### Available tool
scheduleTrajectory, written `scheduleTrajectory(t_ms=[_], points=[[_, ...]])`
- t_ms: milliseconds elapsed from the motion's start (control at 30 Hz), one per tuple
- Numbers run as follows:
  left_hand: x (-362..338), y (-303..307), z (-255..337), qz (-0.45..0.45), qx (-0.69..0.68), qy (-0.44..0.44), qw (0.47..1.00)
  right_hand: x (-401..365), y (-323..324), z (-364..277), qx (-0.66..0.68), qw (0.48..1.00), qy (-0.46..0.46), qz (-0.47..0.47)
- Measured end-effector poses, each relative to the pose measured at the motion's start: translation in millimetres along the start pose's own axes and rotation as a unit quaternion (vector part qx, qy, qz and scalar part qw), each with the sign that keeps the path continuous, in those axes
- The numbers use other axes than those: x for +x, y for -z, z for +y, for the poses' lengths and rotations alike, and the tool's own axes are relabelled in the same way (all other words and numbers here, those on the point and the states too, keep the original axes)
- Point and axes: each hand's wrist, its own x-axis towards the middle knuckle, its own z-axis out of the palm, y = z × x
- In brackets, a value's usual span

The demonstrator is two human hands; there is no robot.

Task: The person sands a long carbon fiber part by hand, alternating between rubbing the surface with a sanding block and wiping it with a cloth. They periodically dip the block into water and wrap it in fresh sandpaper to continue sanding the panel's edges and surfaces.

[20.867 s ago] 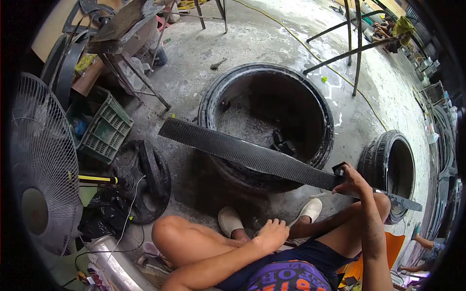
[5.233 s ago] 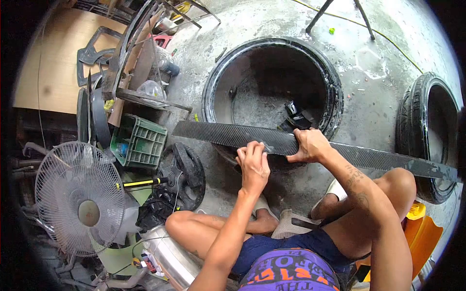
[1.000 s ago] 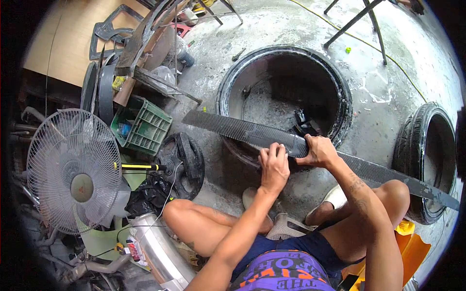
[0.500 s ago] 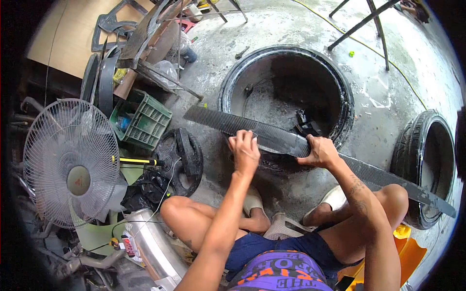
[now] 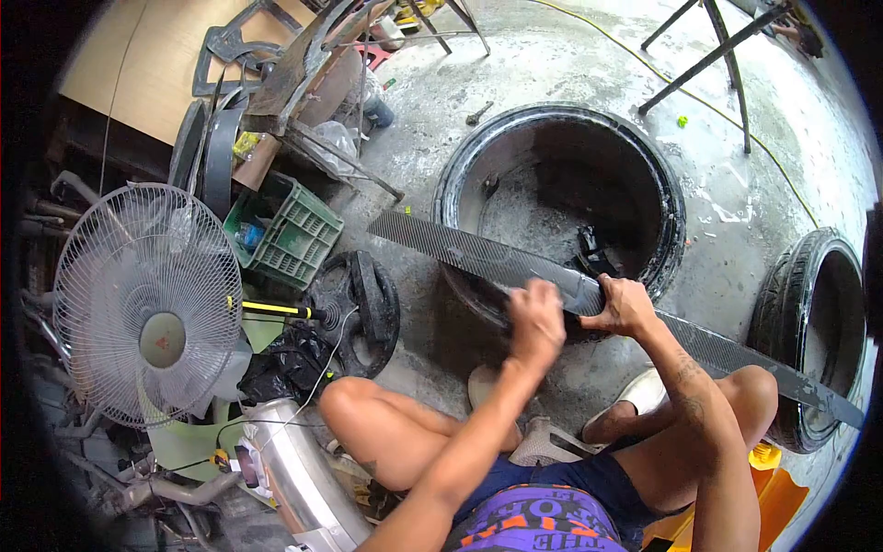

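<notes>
A long, dark strip with a carbon-fibre weave (image 5: 460, 249) lies slantwise over the near rim of a large tire (image 5: 670, 198) on the floor. My right hand (image 5: 623, 306) grips the strip near its middle, thumb at the near edge and fingers over the top. My left hand (image 5: 538, 320) is at the strip's near edge, left of my right hand. Its fingers are curled closed and slightly blurred, and whatever they hold is hidden. A small black object (image 5: 593, 250) lies inside the tire.
Another tire (image 5: 809, 340) stands at the right, under the strip's far end. At the left are a standing fan (image 5: 147, 304), a green crate (image 5: 299, 235) and a silver cylinder (image 5: 299, 474). Metal legs (image 5: 713, 60) and a yellow cable (image 5: 635, 60) are at the back.
My left hand has moved right along the strip's near edge, closer to my right hand. My right hand keeps its grip. The whole view has shifted slightly.
</notes>
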Motion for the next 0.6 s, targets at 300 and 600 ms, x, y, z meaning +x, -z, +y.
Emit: scheduleTrajectory(t_ms=[300,600], points=[[29,31,-72,0.082,0.077,0.079,0.990,0,3,-3,0.004,1.000,-0.010,-0.009],[35,51,-122,0.089,0.055,0.036,0.994,-3,3,-2,-0.005,1.000,-0.013,-0.012]])
